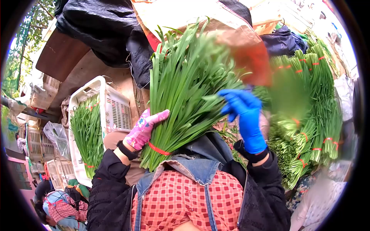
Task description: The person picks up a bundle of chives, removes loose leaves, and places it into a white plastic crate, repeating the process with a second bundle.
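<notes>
My left hand (144, 129), in a pink flowered glove, is closed round a thick bunch of garlic chives (183, 88) held above my lap. A red band (158, 149) circles the bunch near its cut ends, just below this hand. The leaves fan out upward and to the right. At the right side of the bunch is my right hand (244, 115), in a blue glove, its fingers curled together. A pale chive leaf (211, 98) runs to its fingertips and appears pinched there; the tips are slightly blurred.
A white plastic crate (103, 111) with banded chives (85, 133) stands on the left. Many banded bunches (314, 88) are piled on the right. Black cloth (100, 27) and a pale sack (231, 23) lie ahead. Another person (63, 204) is at the lower left.
</notes>
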{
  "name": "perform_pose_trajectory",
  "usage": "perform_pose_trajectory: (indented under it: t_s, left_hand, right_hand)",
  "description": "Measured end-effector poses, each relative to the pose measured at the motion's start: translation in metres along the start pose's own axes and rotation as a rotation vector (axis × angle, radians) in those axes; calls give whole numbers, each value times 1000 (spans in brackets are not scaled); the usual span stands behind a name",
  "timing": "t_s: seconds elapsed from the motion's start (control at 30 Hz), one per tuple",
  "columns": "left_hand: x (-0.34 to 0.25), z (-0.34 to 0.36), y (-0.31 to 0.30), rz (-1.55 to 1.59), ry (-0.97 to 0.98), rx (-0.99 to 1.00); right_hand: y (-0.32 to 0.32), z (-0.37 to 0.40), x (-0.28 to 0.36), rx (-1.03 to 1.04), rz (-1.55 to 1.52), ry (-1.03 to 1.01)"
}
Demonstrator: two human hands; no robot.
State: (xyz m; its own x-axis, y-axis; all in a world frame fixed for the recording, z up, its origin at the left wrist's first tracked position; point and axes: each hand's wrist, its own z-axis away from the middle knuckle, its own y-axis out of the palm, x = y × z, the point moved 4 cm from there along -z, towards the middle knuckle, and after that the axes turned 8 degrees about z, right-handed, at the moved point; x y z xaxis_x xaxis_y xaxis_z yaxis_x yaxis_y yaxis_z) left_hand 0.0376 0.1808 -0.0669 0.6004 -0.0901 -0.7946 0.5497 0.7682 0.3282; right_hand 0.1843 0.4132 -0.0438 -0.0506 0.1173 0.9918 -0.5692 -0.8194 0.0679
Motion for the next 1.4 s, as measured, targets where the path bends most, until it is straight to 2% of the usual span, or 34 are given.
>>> perform_pose_trajectory:
  t_s: [0.03,0.1,0.17,0.2,0.23,0.3,0.37,0.43,0.57,0.63,0.7,0.77,0.9,1.0,1.07,1.2,1.3,1.37,1.4]
  left_hand:
    - [3,0,-2,10,-16,-8]
    - [2,4,-4,9,-11,-13]
    - [-1,5,-1,21,2,-12]
    - [-4,7,1,-1,28,-23]
    - [-7,9,3,-27,52,-33]
    - [-14,7,13,-53,70,-3]
    - [-17,6,21,-146,87,42]
    - [-22,6,32,-189,138,51]
    - [-31,5,39,-186,133,65]
    - [-21,-2,20,13,49,17]
    - [-10,-11,0,75,17,-6]
    - [0,-21,-20,124,-7,43]
    - [-3,-19,-19,125,-20,50]
    - [-5,-16,-11,118,-20,39]
    - [-4,-16,-12,91,-3,10]
    - [-1,-20,-16,73,-36,32]
    - [-8,-14,1,8,40,46]
    - [-14,-13,10,-246,146,101]
    - [-17,-12,17,-291,137,134]
  right_hand:
    - [-19,-6,-2,-79,-83,-85]
    - [-48,-2,-5,-101,-54,-40]
    - [-67,6,-28,175,331,100]
    - [-68,11,-29,188,1210,-137]
    - [-66,27,-30,116,1669,-316]
    - [-56,31,-6,18,1343,-388]
    - [-17,36,37,-98,1285,-835]
    - [24,29,52,-99,1171,-1222]
    - [51,-6,11,-30,1187,-1150]
    - [49,-9,-17,139,1275,-969]
    - [49,-3,-37,137,1248,-929]
    - [46,6,-46,12,1067,-939]
    - [42,15,-49,-125,1007,-979]
    - [39,14,-52,-118,927,-918]
    - [35,12,-53,-108,825,-832]
    - [33,8,-54,-108,799,-819]
    - [37,7,-47,-126,790,-834]
    - [43,3,-41,-87,899,-912]
    - [46,1,-41,-82,919,-941]
